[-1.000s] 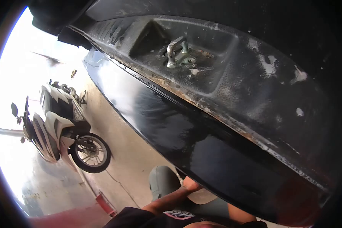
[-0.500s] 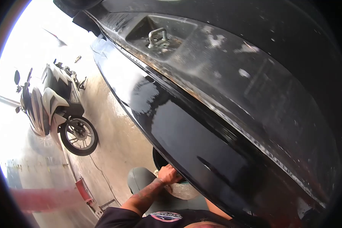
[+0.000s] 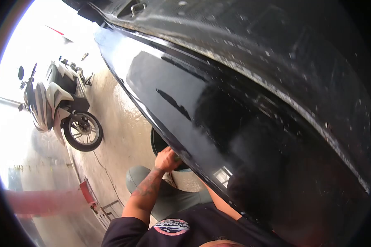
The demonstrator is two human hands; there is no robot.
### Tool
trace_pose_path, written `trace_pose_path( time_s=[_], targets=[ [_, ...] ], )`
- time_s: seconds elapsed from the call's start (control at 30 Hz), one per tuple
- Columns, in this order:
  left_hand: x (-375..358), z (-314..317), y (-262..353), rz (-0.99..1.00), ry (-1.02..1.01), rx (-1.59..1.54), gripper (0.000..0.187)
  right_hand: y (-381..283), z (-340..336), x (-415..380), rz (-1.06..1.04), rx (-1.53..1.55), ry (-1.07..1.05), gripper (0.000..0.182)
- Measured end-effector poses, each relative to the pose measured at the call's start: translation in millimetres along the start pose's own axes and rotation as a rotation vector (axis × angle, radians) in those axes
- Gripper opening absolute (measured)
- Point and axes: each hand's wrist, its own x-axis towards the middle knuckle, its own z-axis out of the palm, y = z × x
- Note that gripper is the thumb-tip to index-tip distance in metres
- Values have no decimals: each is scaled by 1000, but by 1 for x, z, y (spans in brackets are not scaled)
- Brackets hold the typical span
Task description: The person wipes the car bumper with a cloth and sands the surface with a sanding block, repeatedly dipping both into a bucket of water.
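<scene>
**Curled fingers close to a glossy edge, the other hand out of sight**

Head view: the left hand has its fingers bent inward beside the lower edge of the shiny black panel, over the dark bucket. Whether it grips the rim, something inside or nothing, I cannot tell. The right hand is hidden behind the panel, with only part of its forearm showing, so its state cannot be told either. The bucket sits beneath the panel's edge, partly covered by it, close to the grey trouser leg.

The likeliest trouble, I judge, is a knock: the left knuckles are so near the edge that a quick lift could scrape skin or mark the glossy surface. Grit on the fingers could scratch it too. If the knee shifts or the wrist leans on the rim, the bucket could tip and spill anything inside onto the floor, whose glossy patches look wet and may be slippery. The panel also blocks the view of the right hand, so a pinch or bump there would be easy to miss.
</scene>
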Motion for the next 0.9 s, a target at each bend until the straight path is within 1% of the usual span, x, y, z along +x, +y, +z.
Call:
trace_pose_path(
  time_s=[0.17, 0.33, 0.43, 0.47, 0.57, 0.7, 0.77, 0.9],
  targets=[
    [-1, 5, 11, -35, 144, 1, 50, -1, 5, -10, -6, 56, 25, 42],
    [-1, 7, 21, -173, 192, -22, 48, -1, 17, -19, 1, 106, 48, 42],
    [-3, 8, 32, -194, 292, -68, 47, -2, 24, -24, 5, 127, 56, 42],
    [-3, 13, 32, -222, 300, -69, 47, -3, 25, -26, 9, 130, 54, 41],
    [-2, 17, 48, -338, 240, -72, 45, -5, 34, -23, 6, 143, 61, 41],
    [2, 27, 51, -361, 249, -51, 44, -4, 39, -19, 9, 145, 69, 41],
    [2, 30, 49, -421, 228, -63, 46, -4, 40, -19, 11, 143, 73, 41],
    [5, 16, 63, -472, 232, -125, 50, -5, 37, -23, 22, 131, 75, 41]
  ],
)
